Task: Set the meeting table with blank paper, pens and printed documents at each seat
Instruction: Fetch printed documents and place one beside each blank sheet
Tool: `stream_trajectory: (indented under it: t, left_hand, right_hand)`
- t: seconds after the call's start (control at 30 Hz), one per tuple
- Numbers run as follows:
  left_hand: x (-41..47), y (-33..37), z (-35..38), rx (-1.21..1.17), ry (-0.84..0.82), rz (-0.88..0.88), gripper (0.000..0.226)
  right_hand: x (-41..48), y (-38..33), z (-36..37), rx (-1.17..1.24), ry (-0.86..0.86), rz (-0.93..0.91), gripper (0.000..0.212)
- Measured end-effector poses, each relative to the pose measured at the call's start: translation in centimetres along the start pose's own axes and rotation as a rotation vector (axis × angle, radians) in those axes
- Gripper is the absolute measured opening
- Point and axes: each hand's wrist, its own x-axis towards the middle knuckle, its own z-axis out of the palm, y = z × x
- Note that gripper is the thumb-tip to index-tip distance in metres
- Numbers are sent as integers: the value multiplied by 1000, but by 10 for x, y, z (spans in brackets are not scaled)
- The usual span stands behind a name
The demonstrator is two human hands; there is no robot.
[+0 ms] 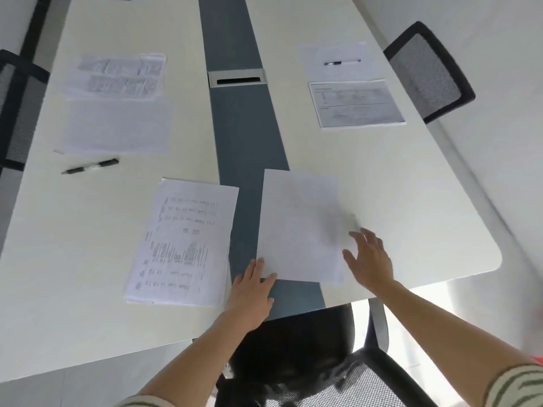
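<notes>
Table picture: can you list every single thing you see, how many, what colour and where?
Table: one, cream with a grey-blue middle strip.
Cable slot: one, silver, in the strip.
Printed documents: three, white with dark print; near left, far left, far right.
Blank paper: three, white; near middle, far left, far right.
Pens: two, black and white; left, far right on paper.
Chairs: three, black mesh; left, right, near.
Left hand: open, on the near blank paper's corner.
Right hand: open, at its right edge.
</notes>
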Motion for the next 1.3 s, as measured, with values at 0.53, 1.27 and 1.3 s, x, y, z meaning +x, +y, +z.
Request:
stream_trajectory:
  t: [0.53, 1.27, 1.3]
  left_hand:
    - [-5, 18, 26, 39, 17, 35, 62]
    - [-28, -133, 4, -241, 333, -589, 58]
    - [-34, -146, 10, -264, 264, -619, 61]
  right_hand:
    - [44, -90, 1, 450, -25, 66, 20]
    - [-2, -180, 0, 794, -419, 127, 40]
    - [-6, -194, 6, 892, -543, 215, 46]
